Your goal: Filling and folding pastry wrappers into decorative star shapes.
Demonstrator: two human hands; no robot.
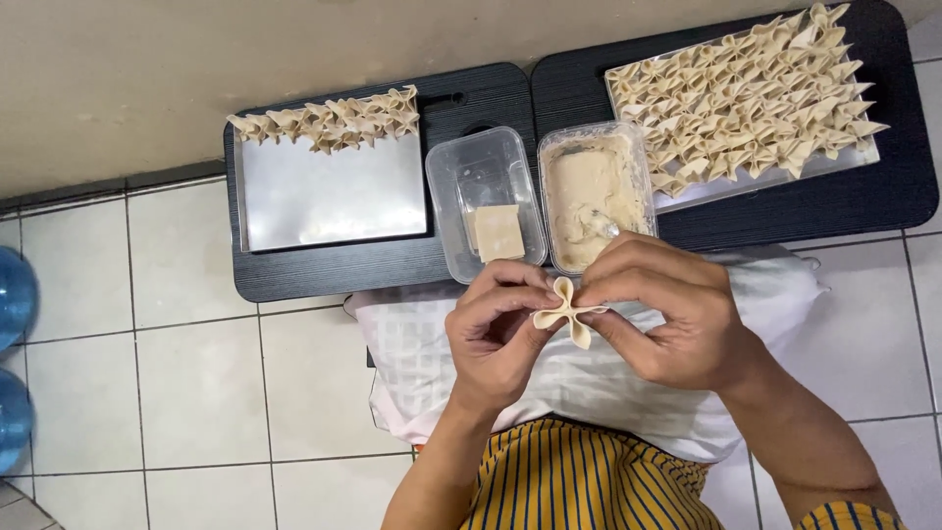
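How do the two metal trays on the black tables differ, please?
The left tray holds folded dumplings only along its far edge, the rest bare metal; the right tray is almost fully covered with them. The left tray lies square; the right one sits tilted. Both are shiny, rectangular.

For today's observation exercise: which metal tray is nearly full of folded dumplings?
The right tray, covered almost entirely; the left tray holds only one row along its far edge.

Two clear plastic tubs (486, 201) (rectangular) on black tables (294, 275).
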